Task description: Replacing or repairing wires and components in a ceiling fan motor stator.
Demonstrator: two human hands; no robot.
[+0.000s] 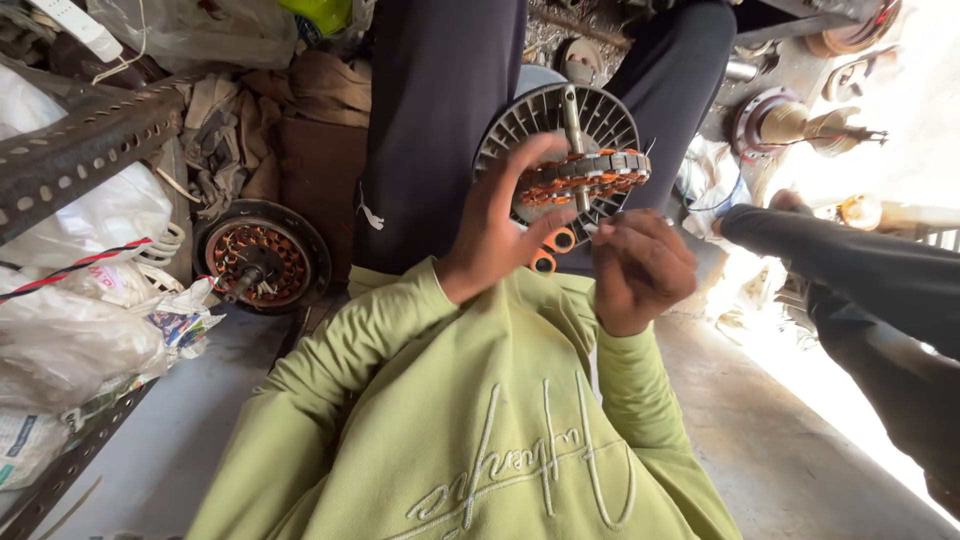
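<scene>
Nearest is a light green sleeve [330,400], and from it the left hand [497,225] reaches up with fingers spread wide, touching the edge of a round motor part [585,175] wound with copper wire. Just beside it the right hand [640,268] is curled, pinching a thin wire at that part's lower edge. The part sits on a ribbed grey metal disc [520,125] resting on dark trouser legs [440,120]; farther left, another wound motor [262,258] lies on the floor.

left hand [497,222] covering part of the copper-wound stator [585,176], orange scissor handles [553,250] half hidden, bright right side washed out
</scene>
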